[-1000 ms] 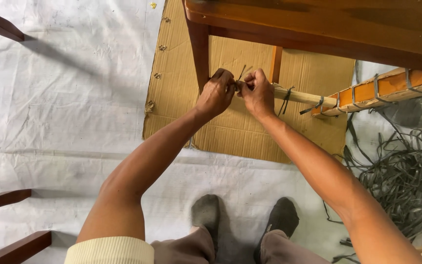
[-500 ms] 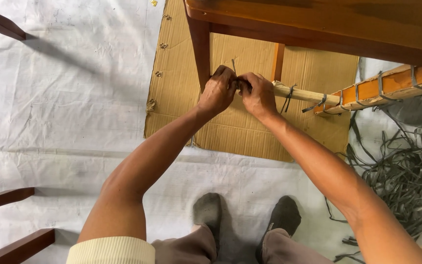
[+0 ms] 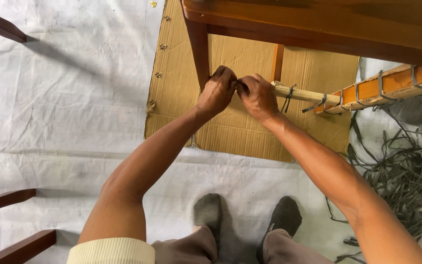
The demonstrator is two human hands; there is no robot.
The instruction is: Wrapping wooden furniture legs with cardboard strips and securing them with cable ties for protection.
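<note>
Both hands are in tight at the near end of the pale wooden rail (image 3: 305,95), right beside the dark chair leg (image 3: 199,46). The left hand (image 3: 217,91) and the right hand (image 3: 257,97) meet knuckle to knuckle, fingers (image 3: 226,78) pinched together on a thin grey strap (image 3: 240,86) that wraps the rail between them. To do this well, it looks like the pull should stay even on both sides, with the strap kept snug against the wood so it cannot slip. Room is tight: the leg stands hard against the left fingers and the seat frame (image 3: 318,24) overhangs just above. To the right of the fingers the rail runs free past another strap tie (image 3: 287,96). Below them lies open cardboard (image 3: 250,132), with a loose strap pile (image 3: 406,181) well off right
</note>
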